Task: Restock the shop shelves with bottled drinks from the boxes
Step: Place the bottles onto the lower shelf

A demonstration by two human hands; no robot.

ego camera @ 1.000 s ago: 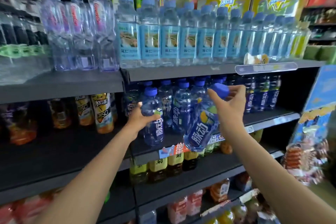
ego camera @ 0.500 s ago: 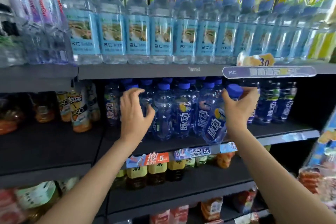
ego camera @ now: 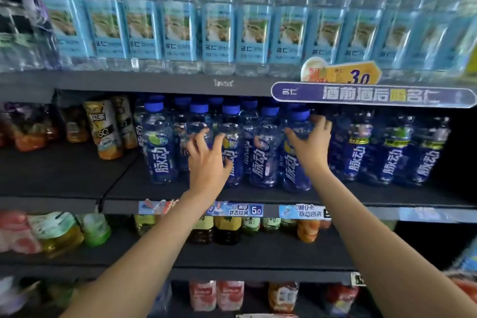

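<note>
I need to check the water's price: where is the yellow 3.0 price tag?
In the head view, the yellow 3.0 price tag sits upper right, on the top shelf's front edge, directly above the purple shelf banner.

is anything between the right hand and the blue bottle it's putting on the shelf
Nothing visible. The right hand is already on the blue bottle, which stands on the shelf in the front row. The left hand is on a neighbouring bottle.

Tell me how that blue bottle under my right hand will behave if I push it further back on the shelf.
The blue bottle stands tall and narrow, so a high push from the right hand may tip it. It looks full, so probably heavy for its size. Neighbouring bottles stand close beside it, which should help steady it.
</note>
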